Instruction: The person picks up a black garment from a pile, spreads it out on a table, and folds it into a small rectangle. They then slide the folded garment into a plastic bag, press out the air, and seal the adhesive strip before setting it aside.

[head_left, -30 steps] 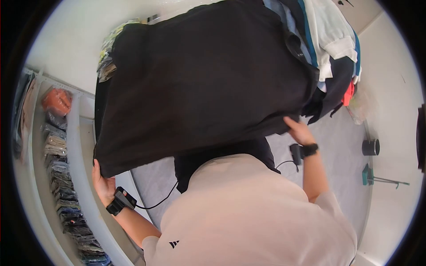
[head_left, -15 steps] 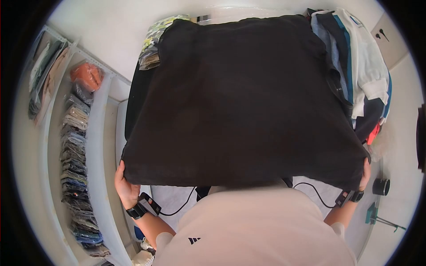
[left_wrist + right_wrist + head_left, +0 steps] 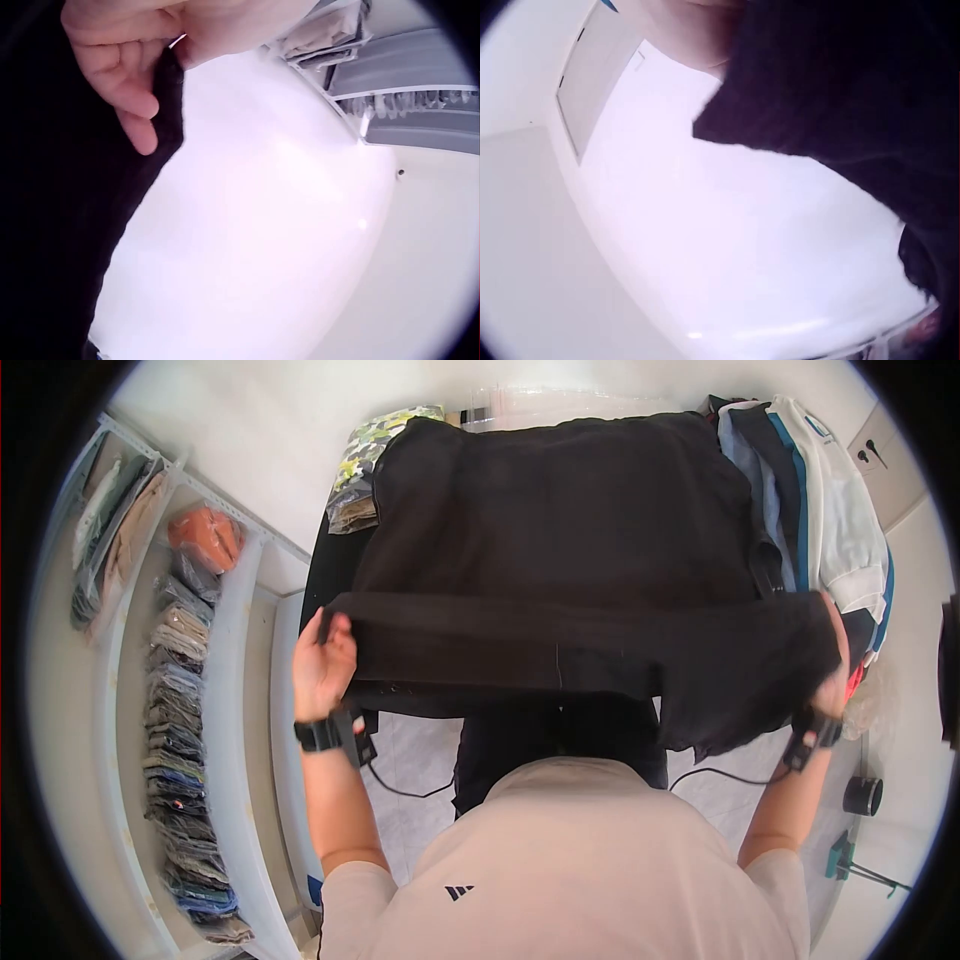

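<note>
A wide black garment (image 3: 560,510) lies spread over the table, its near part lifted into a long band that runs between both hands. In the head view, my left hand (image 3: 325,665) pinches the band's left end between thumb and fingers. The left wrist view shows this hand (image 3: 127,60) with the dark cloth edge between its fingers. My right hand (image 3: 835,670) grips the right end, its fingers mostly hidden by the cloth. Below that end hangs a loose flap of the garment. In the right wrist view a cloth corner (image 3: 727,120) droops beside the hand (image 3: 682,30).
Several garments, among them a white sweatshirt (image 3: 845,550), are heaped at the table's right side. A camouflage-patterned packet (image 3: 375,450) lies at the back left. Shelves (image 3: 245,760) with bagged clothes (image 3: 180,760) line the left wall. A black cylinder (image 3: 863,796) stands at the right wall.
The right hand first moved right along the near edge to the corner. Both hands then lifted that edge and carried it away from the body, over the rest of the garment.
</note>
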`<state>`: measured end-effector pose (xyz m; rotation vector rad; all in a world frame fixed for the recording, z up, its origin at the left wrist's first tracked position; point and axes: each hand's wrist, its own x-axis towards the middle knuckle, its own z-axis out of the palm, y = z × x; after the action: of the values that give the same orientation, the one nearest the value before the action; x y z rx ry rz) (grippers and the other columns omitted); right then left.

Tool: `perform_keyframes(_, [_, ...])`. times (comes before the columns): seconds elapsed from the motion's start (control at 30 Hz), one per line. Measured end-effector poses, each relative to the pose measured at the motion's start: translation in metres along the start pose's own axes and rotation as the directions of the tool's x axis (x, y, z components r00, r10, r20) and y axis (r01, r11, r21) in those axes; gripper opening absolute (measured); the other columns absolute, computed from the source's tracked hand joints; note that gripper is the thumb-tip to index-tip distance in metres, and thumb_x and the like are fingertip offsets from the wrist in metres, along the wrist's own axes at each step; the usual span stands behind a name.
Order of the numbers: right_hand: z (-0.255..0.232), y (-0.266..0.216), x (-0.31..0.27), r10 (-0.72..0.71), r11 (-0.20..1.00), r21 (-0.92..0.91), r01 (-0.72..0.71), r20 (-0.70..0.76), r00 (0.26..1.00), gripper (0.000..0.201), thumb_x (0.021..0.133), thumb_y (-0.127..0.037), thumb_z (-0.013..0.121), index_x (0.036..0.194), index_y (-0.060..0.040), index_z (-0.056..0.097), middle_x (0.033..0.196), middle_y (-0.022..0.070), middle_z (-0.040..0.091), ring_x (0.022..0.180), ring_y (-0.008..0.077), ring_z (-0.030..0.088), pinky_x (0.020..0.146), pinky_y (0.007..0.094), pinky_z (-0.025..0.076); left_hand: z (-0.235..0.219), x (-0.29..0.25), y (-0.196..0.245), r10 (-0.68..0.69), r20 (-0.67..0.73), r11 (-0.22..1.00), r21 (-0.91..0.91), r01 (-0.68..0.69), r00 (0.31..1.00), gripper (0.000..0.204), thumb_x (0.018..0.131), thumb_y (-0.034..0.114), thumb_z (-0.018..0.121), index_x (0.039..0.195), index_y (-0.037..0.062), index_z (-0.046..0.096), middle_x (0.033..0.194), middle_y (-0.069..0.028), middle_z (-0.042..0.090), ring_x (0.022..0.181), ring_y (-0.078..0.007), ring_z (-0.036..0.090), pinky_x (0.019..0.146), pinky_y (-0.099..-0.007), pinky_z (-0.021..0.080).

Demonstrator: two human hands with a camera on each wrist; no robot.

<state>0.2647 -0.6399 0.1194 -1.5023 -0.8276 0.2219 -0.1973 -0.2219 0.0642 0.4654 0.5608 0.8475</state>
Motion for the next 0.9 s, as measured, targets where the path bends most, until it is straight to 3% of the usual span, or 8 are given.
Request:
perform_keyframes(0.07, [0.009,0.026,0.044,0.560,0.673,0.598,-0.435,-0.027,0.828,0.054,0.094,-0.029,0.050,0.135,0.0030,0.036,0.131,0.0163,0.048,0.114,0.0253,0.053,0.098,0.0332,0.042,0.008,0.024,-0.008,-0.076,0.119,0.996,-0.038,0.081,0.990,0.037,0.097,0.020,0.043,0.121,-0.0076,0.043,0.119,-0.0215,0.056,0.103,-0.0265,0.059,0.083,-0.0307,0.052])
perform_keyframes(0.13, [0.022,0.043,0.059,0.314,0.391,0.586,-0.710,0.640,0.701,0.047,0.094,-0.028,0.052,0.128,0.0032,0.045,0.128,0.0146,0.051,0.112,0.0239,0.054,0.097,0.0315,0.041,0.032,0.021,-0.020,-0.055,-0.077,0.997,0.058,0.059,0.995,0.041,0.098,0.022,0.042,0.126,-0.0077,0.040,0.124,-0.0230,0.052,0.108,-0.0284,0.057,0.087,-0.0315,0.049])
perform_keyframes(0.17, [0.039,0.031,0.044,0.699,0.658,0.352,-0.666,0.044,0.714,0.038,0.094,-0.024,0.053,0.121,0.0021,0.052,0.119,0.0106,0.056,0.109,0.0175,0.054,0.093,0.0279,0.041,0.035,0.017,-0.021,-0.058,-0.076,0.996,0.061,0.063,0.995,0.041,0.098,0.022,0.042,0.126,-0.0077,0.040,0.124,-0.0230,0.052,0.108,-0.0284,0.057,0.087,-0.0315,0.049])
perform_keyframes(0.27, [0.035,0.031,0.002,0.220,0.928,-0.288,-0.237,-0.092,0.971,0.029,0.092,-0.020,0.056,0.113,0.0003,0.058,0.110,0.0069,0.061,0.103,0.0128,0.055,0.089,0.0247,0.041,0.039,-0.020,-0.033,0.247,0.028,0.855,0.465,-0.231,0.969,0.035,0.096,0.020,0.047,0.123,-0.0020,0.047,0.115,-0.0189,0.058,0.100,-0.0236,0.059,0.085,-0.0296,0.046])
perform_keyframes(0.3, [0.028,0.018,-0.014,0.276,0.899,-0.350,-0.263,-0.015,0.961,0.023,0.091,-0.015,0.054,0.108,-0.0005,0.060,0.102,0.0043,0.063,0.094,0.0111,0.057,0.085,0.0234,0.042,0.043,-0.036,-0.035,0.287,0.040,0.790,0.556,-0.260,0.957,0.031,0.096,0.019,0.048,0.120,-0.0011,0.050,0.109,-0.0164,0.060,0.097,-0.0214,0.059,0.084,-0.0292,0.047])
perform_keyframes(0.47, [-0.011,0.046,-0.093,0.597,0.736,-0.434,-0.519,0.054,0.801,0.015,0.081,-0.011,0.061,0.091,0.0004,0.062,0.088,0.0040,0.065,0.075,0.0121,0.059,0.072,0.0247,0.048,0.028,-0.074,-0.056,0.275,0.145,0.628,0.722,-0.292,0.951,0.017,0.095,0.011,0.049,0.106,0.0009,0.057,0.091,-0.0082,0.063,0.082,-0.0139,0.060,0.078,-0.0273,0.049])
perform_keyframes(0.7, [0.056,0.127,-0.134,0.555,0.804,-0.296,-0.516,0.060,0.830,0.070,0.072,-0.010,0.072,0.131,-0.0065,0.035,0.134,0.0115,0.042,0.125,0.0255,0.040,0.100,0.0369,0.034,0.044,-0.060,-0.077,0.314,0.212,0.544,0.759,-0.358,0.925,0.018,0.095,0.011,0.048,0.107,0.0015,0.057,0.089,-0.0063,0.062,0.080,-0.0119,0.059,0.074,-0.0225,0.045])
perform_keyframes(0.9, [0.065,0.185,-0.126,0.490,0.868,0.129,-0.479,-0.375,0.787,0.069,0.072,-0.004,0.070,0.131,0.0009,0.034,0.136,0.0118,0.043,0.124,0.0253,0.041,0.102,0.0364,0.033,0.037,-0.067,-0.075,0.318,0.210,0.548,0.755,-0.360,0.924,0.019,0.095,0.011,0.047,0.108,0.0012,0.057,0.089,-0.0065,0.062,0.080,-0.0119,0.058,0.074,-0.0225,0.045])
